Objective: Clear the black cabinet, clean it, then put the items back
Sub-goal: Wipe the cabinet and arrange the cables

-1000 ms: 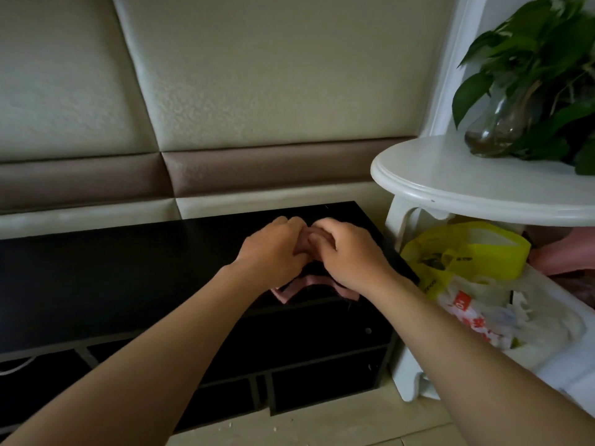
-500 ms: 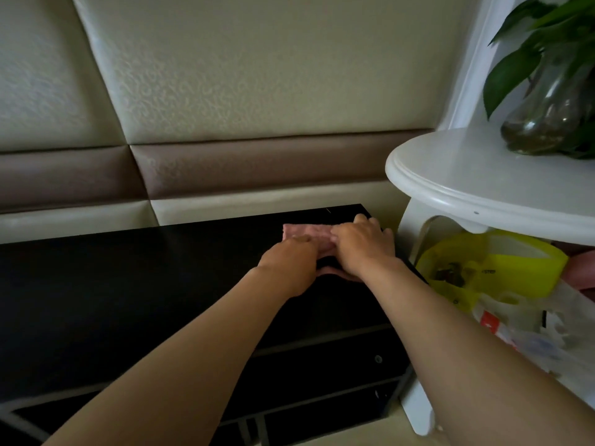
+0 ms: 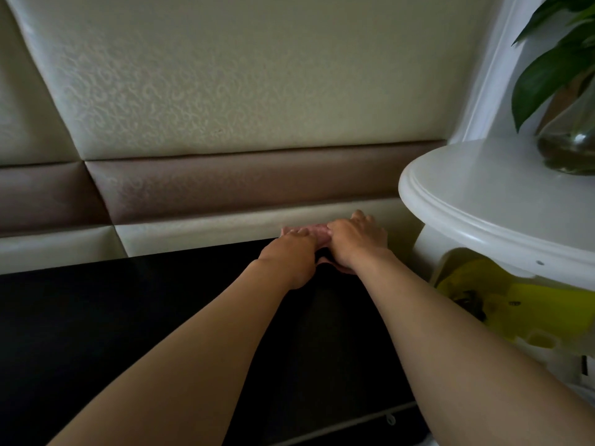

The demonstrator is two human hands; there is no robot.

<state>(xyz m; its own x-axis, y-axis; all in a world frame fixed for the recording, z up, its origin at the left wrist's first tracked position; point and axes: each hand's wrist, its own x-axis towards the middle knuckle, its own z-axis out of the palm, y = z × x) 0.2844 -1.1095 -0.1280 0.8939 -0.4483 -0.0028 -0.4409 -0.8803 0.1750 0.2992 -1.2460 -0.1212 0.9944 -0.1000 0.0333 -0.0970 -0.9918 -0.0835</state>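
The black cabinet [image 3: 161, 317] fills the lower part of the view, and its top is bare apart from the cloth. A pink cloth [image 3: 317, 234] lies at the top's back right corner, against the padded wall. Both hands lie on it side by side. My left hand [image 3: 289, 255] presses the cloth's left part with its fingers reaching forward. My right hand [image 3: 357, 241] presses the right part, fingers spread toward the wall. Most of the cloth is hidden under the hands.
A white round side table [image 3: 483, 201] stands close on the right, overhanging the cabinet's end, with a glass vase [image 3: 570, 146] of green leaves on it. Yellow and white plastic bags [image 3: 515, 304] sit under it. The padded wall [image 3: 241, 91] runs directly behind the cabinet.
The hands were gripping the cloth above the cabinet's front edge. They laid it on the top and slid it back to the wall. The camera has moved closer.
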